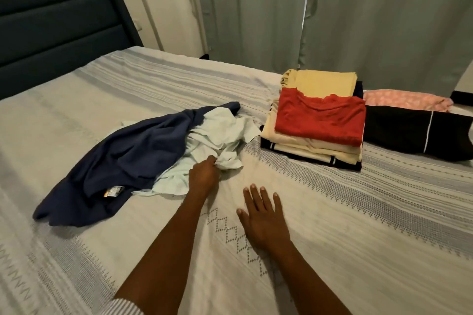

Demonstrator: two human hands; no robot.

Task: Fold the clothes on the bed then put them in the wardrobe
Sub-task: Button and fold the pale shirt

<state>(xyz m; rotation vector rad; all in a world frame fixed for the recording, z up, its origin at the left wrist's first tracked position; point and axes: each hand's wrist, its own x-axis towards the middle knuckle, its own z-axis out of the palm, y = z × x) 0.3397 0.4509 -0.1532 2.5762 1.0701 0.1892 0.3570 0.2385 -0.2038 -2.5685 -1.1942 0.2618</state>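
Observation:
A crumpled pale mint garment (pixel 220 135) lies in the middle of the bed, partly under a rumpled navy garment (pixel 133 156) to its left. My left hand (pixel 204 174) is closed on a fold at the near edge of the mint garment. My right hand (pixel 261 215) rests flat on the bedspread (pixel 358 238) with fingers spread, holding nothing. To the right stands a stack of folded clothes with a red top (pixel 320 117) uppermost, cream pieces below and a yellow piece (pixel 325 83) behind.
A folded black garment with a white stripe (pixel 419 133) and a pink garment (pixel 407 100) lie at the far right. A dark padded headboard (pixel 51 15) stands at the left. Green curtains (pixel 358 13) hang behind the bed.

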